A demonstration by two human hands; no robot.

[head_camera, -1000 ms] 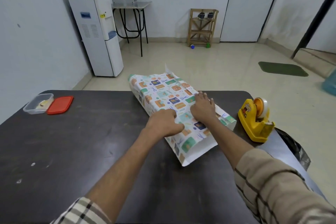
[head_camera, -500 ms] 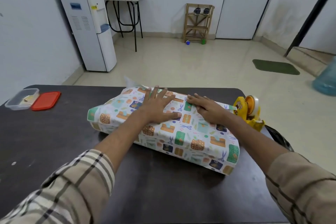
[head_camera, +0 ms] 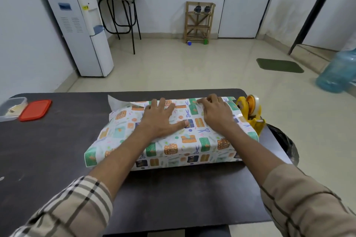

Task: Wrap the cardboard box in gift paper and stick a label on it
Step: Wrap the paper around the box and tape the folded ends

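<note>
On the dark, matt tabletop (head_camera: 48,150), toward its far right part, the flat rectangular cardboard box wrapped in glossy gift paper printed with orange, green and blue parcels and scissors (head_camera: 185,140) is lying broadside to the person, its right end just beside a yellow plastic tape dispenser with a pale roll (head_camera: 250,113). The left hand (head_camera: 159,119) is pressing flat on the top face, fingers straight and spread, thumb stretched out to the right. The right hand (head_camera: 215,113) is resting at the far edge with its fingers (head_camera: 207,101) bent over a paper fold; whether they are pinching the fold or only pressing it is not showing clearly. A white, unprinted paper flap (head_camera: 117,102) is sticking out at the far left corner. The cardboard itself is staying hidden under the wrap, and the right forearm is covering the near right corner. At the far left, a clear plastic tub (head_camera: 11,108) is being cut off by the frame edge, a red rounded lid (head_camera: 35,109) lying beside it. A crinkled black bag (head_camera: 285,144) is showing past the table's right edge. Compared with a second ago, the parcel is no longer pointing away lengthwise, and the left hand, then curled, is now lying flat.
</note>
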